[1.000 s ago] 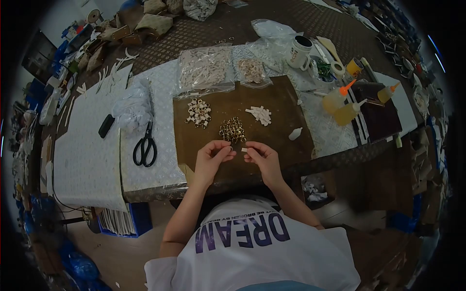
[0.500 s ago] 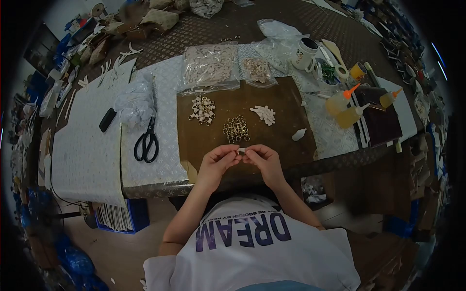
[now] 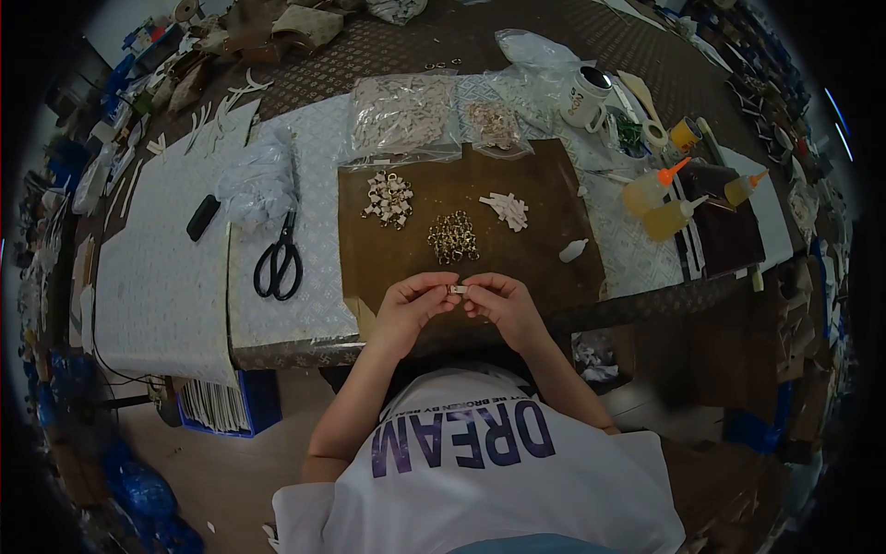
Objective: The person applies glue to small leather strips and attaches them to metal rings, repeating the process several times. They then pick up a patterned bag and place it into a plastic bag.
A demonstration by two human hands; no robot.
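Observation:
My left hand [image 3: 415,303] and my right hand [image 3: 503,303] meet over the near edge of the brown mat [image 3: 544,249]. Both pinch a small white strip [image 3: 459,290] between thumb and fingers; a bit of metal seems to show at its left end, too small to make out. Just beyond my fingers lies a pile of gold metal rings or clasps [image 3: 453,237]. Loose white strips [image 3: 505,210] are heaped to the right. At the left is a cluster of metal rings with white tabs [image 3: 388,199].
Black scissors [image 3: 278,269] and a black block [image 3: 203,218] lie left of the mat. Clear bags of small parts [image 3: 403,113] sit at its far edge. To the right are a white mug [image 3: 585,98], glue bottles [image 3: 669,218] and a small white bottle [image 3: 573,250].
My hands stay together, with the fingers slightly shifted, and more of the white strip shows between them. The whole view has shifted slightly; the piles look unchanged.

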